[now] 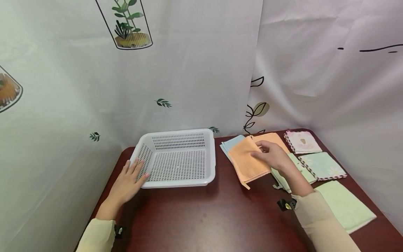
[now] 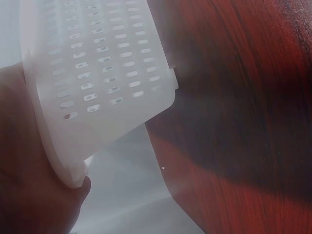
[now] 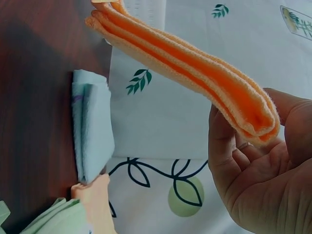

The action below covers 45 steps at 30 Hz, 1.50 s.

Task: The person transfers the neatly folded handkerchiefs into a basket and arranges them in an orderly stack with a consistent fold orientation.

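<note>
In the head view my right hand (image 1: pixel 274 156) pinches a folded orange towel (image 1: pixel 247 159) by its right side, lifted above the table. The right wrist view shows the layered edge of this orange towel (image 3: pixel 190 68) between thumb and fingers. A folded light-blue towel (image 1: pixel 233 142) lies partly hidden behind it. My left hand (image 1: pixel 127 182) rests with spread fingers on the left rim of a white perforated plastic basket (image 1: pixel 179 183). The left wrist view shows that hand (image 2: pixel 34 161) against the outside of the basket's rim, its fingertips hidden.
To the right lie another orange towel (image 1: pixel 273 138), a green towel (image 1: pixel 299 166), a pink checked-edge towel (image 1: pixel 303 141), a pale-blue flowered one (image 1: pixel 322 165) and a larger light-green one (image 1: pixel 346 206). A printed curtain (image 1: pixel 195 70) hangs behind the dark red table (image 1: pixel 195 217).
</note>
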Each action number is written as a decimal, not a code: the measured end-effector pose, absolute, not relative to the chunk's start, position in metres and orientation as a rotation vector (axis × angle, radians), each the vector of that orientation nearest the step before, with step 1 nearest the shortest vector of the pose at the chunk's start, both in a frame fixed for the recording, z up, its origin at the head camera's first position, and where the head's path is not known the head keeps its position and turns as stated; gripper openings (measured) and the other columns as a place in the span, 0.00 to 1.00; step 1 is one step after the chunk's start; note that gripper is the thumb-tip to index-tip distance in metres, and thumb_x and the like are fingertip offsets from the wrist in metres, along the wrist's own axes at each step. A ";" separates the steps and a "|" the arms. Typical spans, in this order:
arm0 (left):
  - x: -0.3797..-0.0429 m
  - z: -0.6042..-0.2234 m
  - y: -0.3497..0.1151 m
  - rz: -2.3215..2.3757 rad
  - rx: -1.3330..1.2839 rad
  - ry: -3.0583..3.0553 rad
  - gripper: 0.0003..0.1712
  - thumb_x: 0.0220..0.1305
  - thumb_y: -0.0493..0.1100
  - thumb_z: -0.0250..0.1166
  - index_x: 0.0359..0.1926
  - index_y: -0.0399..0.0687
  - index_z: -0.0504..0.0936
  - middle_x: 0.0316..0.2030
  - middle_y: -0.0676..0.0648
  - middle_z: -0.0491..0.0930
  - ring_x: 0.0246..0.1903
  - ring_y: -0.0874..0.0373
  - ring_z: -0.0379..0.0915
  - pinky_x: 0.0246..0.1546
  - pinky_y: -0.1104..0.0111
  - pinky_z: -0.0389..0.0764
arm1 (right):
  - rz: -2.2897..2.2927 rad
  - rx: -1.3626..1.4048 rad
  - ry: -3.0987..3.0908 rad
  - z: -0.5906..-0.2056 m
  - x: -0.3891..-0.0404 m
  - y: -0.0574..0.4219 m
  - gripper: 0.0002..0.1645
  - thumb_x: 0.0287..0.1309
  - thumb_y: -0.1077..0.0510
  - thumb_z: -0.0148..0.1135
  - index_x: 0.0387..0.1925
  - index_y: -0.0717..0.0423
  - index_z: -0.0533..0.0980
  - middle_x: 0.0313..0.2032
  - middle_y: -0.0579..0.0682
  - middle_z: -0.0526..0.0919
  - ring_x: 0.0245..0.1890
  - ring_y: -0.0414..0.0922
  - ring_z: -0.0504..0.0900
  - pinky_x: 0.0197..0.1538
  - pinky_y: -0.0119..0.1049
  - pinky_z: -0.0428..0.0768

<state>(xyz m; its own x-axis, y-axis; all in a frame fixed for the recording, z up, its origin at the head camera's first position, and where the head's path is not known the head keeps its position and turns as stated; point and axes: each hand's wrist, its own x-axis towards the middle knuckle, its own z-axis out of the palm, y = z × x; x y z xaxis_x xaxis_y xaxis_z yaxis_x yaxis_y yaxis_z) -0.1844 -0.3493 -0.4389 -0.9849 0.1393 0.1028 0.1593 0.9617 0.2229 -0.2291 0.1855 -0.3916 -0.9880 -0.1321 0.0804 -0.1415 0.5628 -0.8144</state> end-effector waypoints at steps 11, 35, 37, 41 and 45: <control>-0.183 -0.437 -0.346 -0.335 -0.215 -3.035 0.44 0.76 0.63 0.50 0.79 0.41 0.54 0.78 0.33 0.47 0.77 0.31 0.32 0.72 0.34 0.44 | 1.503 0.287 -2.730 -0.380 -0.236 0.174 0.22 0.62 0.55 0.71 0.53 0.62 0.79 0.38 0.56 0.85 0.33 0.44 0.78 0.37 0.35 0.76; -0.181 -0.440 -0.348 -0.351 -0.244 -3.017 0.45 0.76 0.65 0.47 0.79 0.40 0.53 0.78 0.31 0.45 0.77 0.30 0.29 0.75 0.38 0.39 | 1.639 0.290 -2.663 -0.349 -0.248 0.142 0.22 0.62 0.54 0.71 0.54 0.59 0.79 0.31 0.49 0.82 0.27 0.42 0.78 0.31 0.33 0.77; -0.181 -0.440 -0.348 -0.351 -0.245 -3.011 0.44 0.76 0.65 0.48 0.79 0.40 0.54 0.78 0.31 0.45 0.77 0.30 0.29 0.75 0.40 0.38 | 1.688 0.286 -2.647 -0.346 -0.249 0.139 0.22 0.62 0.54 0.71 0.54 0.60 0.79 0.33 0.50 0.83 0.27 0.42 0.78 0.31 0.33 0.78; -0.180 -0.440 -0.348 -0.347 -0.255 -2.995 0.44 0.76 0.64 0.49 0.78 0.40 0.55 0.78 0.31 0.46 0.77 0.30 0.31 0.76 0.40 0.38 | 1.744 0.280 -2.635 -0.341 -0.252 0.131 0.22 0.63 0.54 0.70 0.55 0.59 0.78 0.33 0.51 0.83 0.26 0.43 0.80 0.31 0.35 0.81; -0.181 -0.439 -0.347 -0.330 -0.270 -2.985 0.43 0.76 0.64 0.48 0.78 0.40 0.57 0.78 0.31 0.48 0.77 0.29 0.33 0.75 0.39 0.41 | 1.752 0.259 -2.649 -0.335 -0.255 0.125 0.23 0.63 0.53 0.70 0.57 0.58 0.78 0.32 0.51 0.81 0.27 0.44 0.82 0.32 0.36 0.82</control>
<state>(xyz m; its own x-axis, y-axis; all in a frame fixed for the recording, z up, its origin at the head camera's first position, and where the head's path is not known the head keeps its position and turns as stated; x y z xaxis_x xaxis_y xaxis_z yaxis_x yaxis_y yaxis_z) -0.1812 -0.3472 -0.4391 -0.9761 0.1629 0.1440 0.1905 0.9601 0.2048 -0.2551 0.1246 -0.3348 -0.9858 -0.1599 0.0519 -0.1103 0.3822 -0.9175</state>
